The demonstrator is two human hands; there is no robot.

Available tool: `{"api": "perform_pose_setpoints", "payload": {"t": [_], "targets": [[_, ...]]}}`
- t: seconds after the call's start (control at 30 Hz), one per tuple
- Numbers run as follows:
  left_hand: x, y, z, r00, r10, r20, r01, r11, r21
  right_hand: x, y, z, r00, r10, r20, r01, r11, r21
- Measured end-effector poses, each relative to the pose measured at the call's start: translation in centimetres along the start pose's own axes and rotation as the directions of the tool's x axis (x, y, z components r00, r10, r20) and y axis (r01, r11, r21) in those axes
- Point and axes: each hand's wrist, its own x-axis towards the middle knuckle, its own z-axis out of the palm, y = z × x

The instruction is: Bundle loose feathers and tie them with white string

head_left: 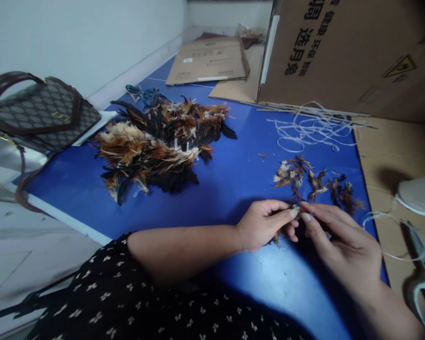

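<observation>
The left hand (264, 224) and right hand (340, 241) meet fingertip to fingertip, both pinching a small feather tuft (294, 208) on the blue mat (241, 174). Just beyond lie a few loose feathers (315, 182); the large feather pile (159, 141), seemingly bundled already, sits well apart.

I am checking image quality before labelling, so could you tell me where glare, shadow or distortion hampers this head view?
Head view: soft glare on the blue table below the hands; the left hand and right hand shade the small feather bunch they pinch; corners darken, and wide-angle distortion bends the cardboard box; the large feather pile stays fairly sharp.
</observation>
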Motion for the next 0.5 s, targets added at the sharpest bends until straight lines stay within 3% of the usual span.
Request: {"api": "perform_pose_setpoints", "payload": {"t": [0.5], "targets": [[0.22,0.05,-0.23,1.0,-0.023,-0.006,0.023,1.0,-0.019,0.14,0.27,0.3,0.999,-0.026,-0.02,0.026,1.0,-0.007]]}}
